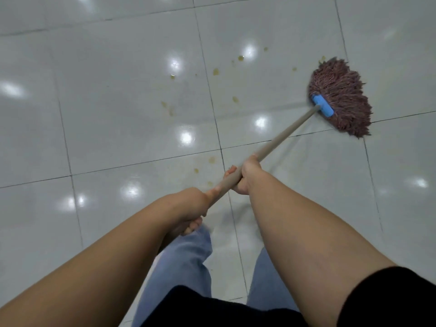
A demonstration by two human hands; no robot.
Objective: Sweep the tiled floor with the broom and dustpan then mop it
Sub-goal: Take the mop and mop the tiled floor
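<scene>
Now both hands' grip, left hand [188, 206] and right hand [245, 175], around smooth mop handle [285, 133], shaggy mop head [342, 95] on glossy, seemingly stained tiles [118, 114].

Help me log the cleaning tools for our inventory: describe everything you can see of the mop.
The mop has a spread head of reddish-brown string yarn, a bright blue plastic clamp and a long, plain beige handle. The head lies flat on the glossy white tiled floor, to the right of scattered yellowish-brown spots, with one just at its far edge. The handle slants back to the person: right hand grips it further down, left hand near the top.
</scene>
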